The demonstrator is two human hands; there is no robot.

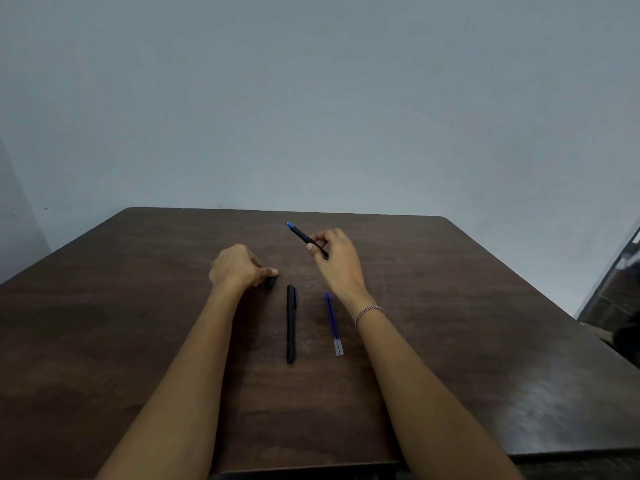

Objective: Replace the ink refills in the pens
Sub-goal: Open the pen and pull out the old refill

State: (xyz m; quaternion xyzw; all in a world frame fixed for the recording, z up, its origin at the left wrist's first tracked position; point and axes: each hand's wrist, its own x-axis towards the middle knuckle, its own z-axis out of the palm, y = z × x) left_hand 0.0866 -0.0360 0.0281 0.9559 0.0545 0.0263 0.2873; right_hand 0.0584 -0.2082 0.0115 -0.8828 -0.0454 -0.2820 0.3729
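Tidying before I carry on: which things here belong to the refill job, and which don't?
Job: blue-tipped pen in right hand; small black piece held by left hand; black pen; two blue refills.
Not the job: bracelet; dark object at far right.

You have no readable text, label, brand, number or sign in view. The black pen [291, 323] lying on the table [138, 306] and the blue-tipped pen [300, 233] pinched in your right hand [337, 259] are too small and blurred for any print on their barrels to be made out. The same is true of the two blue refills [333, 322] beside the black pen, and of the small dark piece [270, 282] that your left hand [239, 268] pinches against the tabletop.
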